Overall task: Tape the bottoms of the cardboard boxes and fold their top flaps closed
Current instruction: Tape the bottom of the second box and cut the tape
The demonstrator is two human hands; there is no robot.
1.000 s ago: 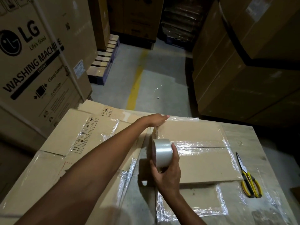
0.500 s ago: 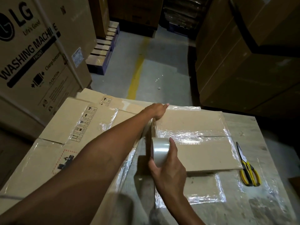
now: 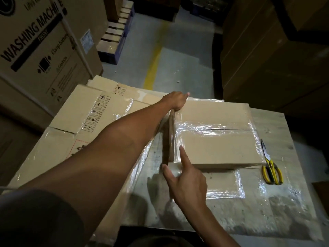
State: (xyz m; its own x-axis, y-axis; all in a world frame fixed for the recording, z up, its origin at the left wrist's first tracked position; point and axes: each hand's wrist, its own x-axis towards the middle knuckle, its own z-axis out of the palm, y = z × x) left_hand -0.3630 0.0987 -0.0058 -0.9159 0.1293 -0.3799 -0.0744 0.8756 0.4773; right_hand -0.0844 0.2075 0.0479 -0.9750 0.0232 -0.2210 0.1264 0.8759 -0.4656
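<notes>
the cardboard box is set on the bench, its seam taped. its far left corner is pressed by the left hand, fingers extended. its near left edge is touched by the straight forefinger of the right hand; whether anything is grasped cannot be told.

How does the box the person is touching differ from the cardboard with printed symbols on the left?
The box is folded into shape; the printed cardboard lies flat. The box's upper face is plain, with clear tape along its middle seam; the printed cardboard shows a column of handling symbols. The left hand rests on the box only. Both are brown with shiny clear tape.
</notes>
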